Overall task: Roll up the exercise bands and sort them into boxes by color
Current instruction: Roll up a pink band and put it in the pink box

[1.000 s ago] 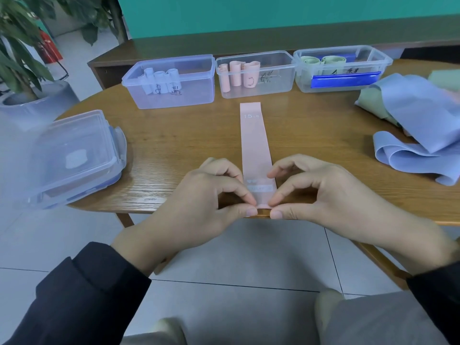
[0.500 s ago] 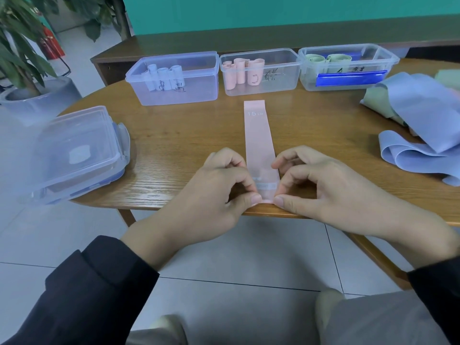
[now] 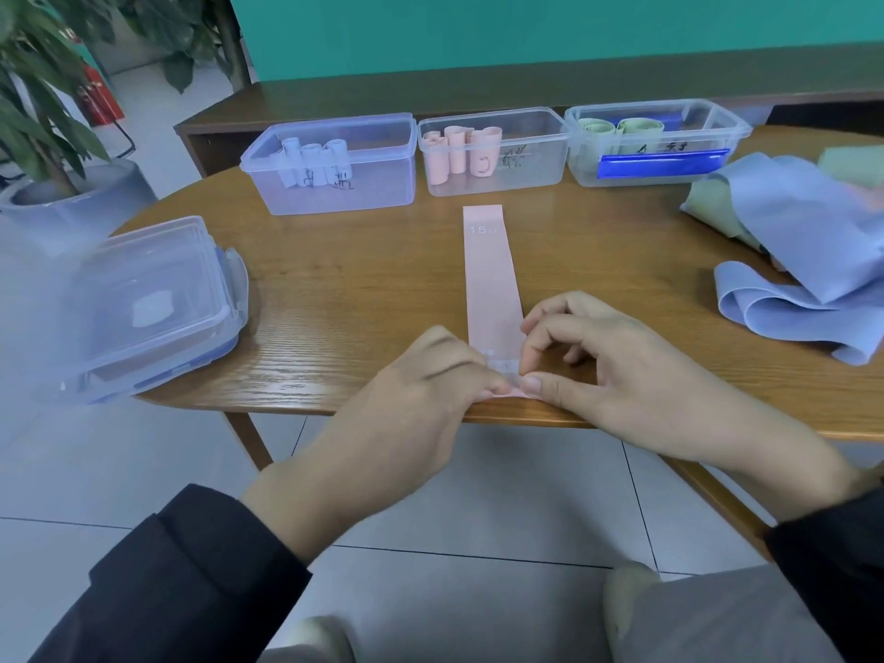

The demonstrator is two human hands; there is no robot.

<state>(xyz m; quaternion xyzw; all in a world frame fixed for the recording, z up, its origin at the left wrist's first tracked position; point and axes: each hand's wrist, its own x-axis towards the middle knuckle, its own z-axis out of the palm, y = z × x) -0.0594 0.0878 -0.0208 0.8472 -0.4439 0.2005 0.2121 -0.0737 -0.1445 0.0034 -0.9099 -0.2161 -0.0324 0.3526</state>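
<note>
A pink exercise band [image 3: 490,275] lies flat and lengthwise on the wooden table [image 3: 344,299], its far end, printed "15", just short of the middle box and its near end at the table's front edge. The left hand [image 3: 421,390] and the right hand [image 3: 602,361] meet at that near end, fingers curled, each pinching the band's edge between thumb and fingertips. Along the far side stand three clear boxes: the left box [image 3: 335,184] holds pale blue rolls, the middle box [image 3: 497,157] pink rolls, and the right box [image 3: 655,141] green rolls, with a blue strip across its front wall. Loose blue bands [image 3: 794,260] lie heaped at the table's right side, with a green band [image 3: 712,208] partly under them. A stack of clear lids [image 3: 143,303] rests at the table's left edge. A potted plant [image 3: 43,136] stands on the floor beyond. Dark sleeves cover both forearms.
</note>
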